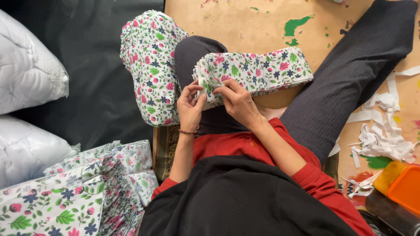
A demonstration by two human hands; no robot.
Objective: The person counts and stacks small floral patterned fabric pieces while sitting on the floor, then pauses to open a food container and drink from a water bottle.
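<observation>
Far to my left, two puffy white pillows in clear wrap (26, 65) lie against a dark cloth. Below them, stacks of folded white cotton covers printed with pink flowers and green leaves (78, 192) rest by my hip. Next comes a long rolled bundle of the same floral fabric (151, 65), leaning against my dark-trousered knee (197, 50).

Across my lap lies the folded stack of floral fabric pieces (258, 70), its near end at my fingers and its far end on my other leg. My left hand (190, 107), a bead bracelet at its wrist, pinches the left corner of the stack, thumb and fingertips pressed together on the edges. My right hand (236, 100) lies over the same end, fingers closed on the top layers. I judge that I am thumbing through the layers, squaring or counting them. The next move calls for a light pinch that lifts one layer while the others stay aligned.

Further right, cut white fabric strips (380, 135) litter the paint-stained wooden floor (245, 22), and an orange plastic box (400, 183) sits at the edge.
</observation>
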